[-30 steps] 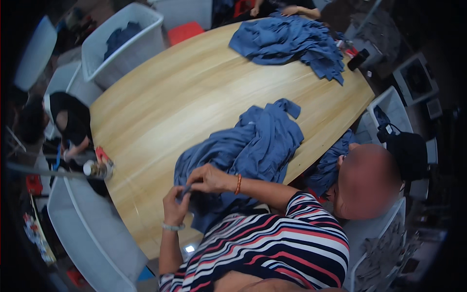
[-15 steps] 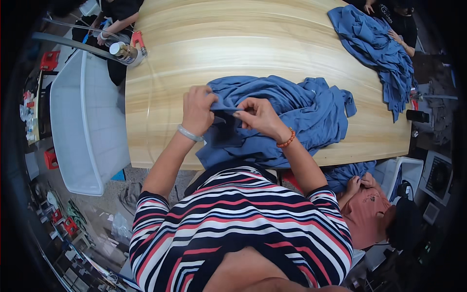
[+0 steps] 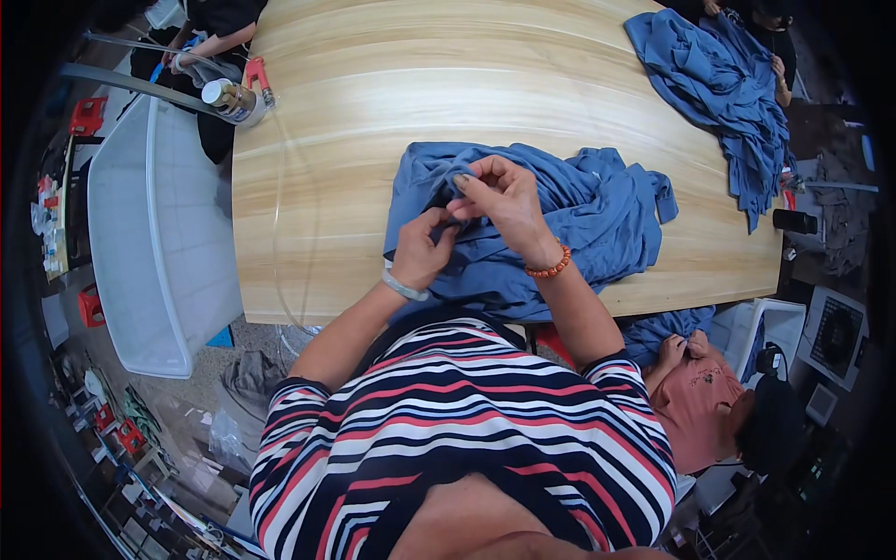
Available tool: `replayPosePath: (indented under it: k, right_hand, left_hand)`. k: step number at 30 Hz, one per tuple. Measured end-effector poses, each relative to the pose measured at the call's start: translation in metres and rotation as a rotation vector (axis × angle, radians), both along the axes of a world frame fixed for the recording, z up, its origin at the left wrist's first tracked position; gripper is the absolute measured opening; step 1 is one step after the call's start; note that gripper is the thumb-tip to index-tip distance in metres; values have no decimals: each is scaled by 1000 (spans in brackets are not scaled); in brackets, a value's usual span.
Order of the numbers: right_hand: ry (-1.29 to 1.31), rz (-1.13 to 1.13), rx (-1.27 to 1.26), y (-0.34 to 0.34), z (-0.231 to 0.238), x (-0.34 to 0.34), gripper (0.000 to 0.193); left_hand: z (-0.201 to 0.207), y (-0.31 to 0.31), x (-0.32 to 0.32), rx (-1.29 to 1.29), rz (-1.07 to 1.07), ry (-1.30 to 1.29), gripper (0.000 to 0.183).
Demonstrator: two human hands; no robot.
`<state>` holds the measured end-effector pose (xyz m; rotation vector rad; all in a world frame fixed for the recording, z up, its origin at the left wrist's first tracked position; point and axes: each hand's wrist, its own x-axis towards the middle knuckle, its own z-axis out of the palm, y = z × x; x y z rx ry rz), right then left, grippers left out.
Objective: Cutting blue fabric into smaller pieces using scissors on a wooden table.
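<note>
Pale wood-grain table [image 3: 448, 84]. Crumpled blue garment [image 3: 597, 224], along the near edge. Blue cloth heap [image 3: 714, 93], at the right edge. Left hand [image 3: 425, 247], pinching the garment. Right hand [image 3: 504, 201], fingers narrowed over it, grip indiscernible.

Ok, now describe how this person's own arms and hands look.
The left hand and the right hand are both bare, without gloves. The left wears a pale, rounded bangle at the wrist; the right, an orange-red beaded bracelet. The short sleeves are striped in navy, white, coral red and light blue.
</note>
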<state>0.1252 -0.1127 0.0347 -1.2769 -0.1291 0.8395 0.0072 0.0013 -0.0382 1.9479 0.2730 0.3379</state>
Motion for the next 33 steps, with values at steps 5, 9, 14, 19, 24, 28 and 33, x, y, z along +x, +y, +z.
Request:
replayPosePath:
  k: [5,9,14,19,24,28,33]
  right_hand:
    - [-152,-71,-10,-8,-7,7,12]
    - [-439,-6,-136,-6,-13,0,10]
    - [-496,166,-194,-12,-8,-6,9]
    - [-573,262,-157,-16,2,-4,6]
    - [-465,271,-118,-18,-6,-6,7]
    - [-394,220,-13,-17,-9,-9,7]
    - [-511,236,-62,-19,-14,-10,8]
  left_hand:
    - [18,31,-7,-546,-227,297,12]
    - [29,34,-6,-731,-271,300,11]
    - [45,31,-2,-852,-241,224,12]
    - [43,31,-2,-976,-155,174,17]
    - [41,27,-2,-1044,-113,140,17]
    - [42,24,1,-1061,-42,166,15]
    - [39,22,1,-1013,-57,138,15]
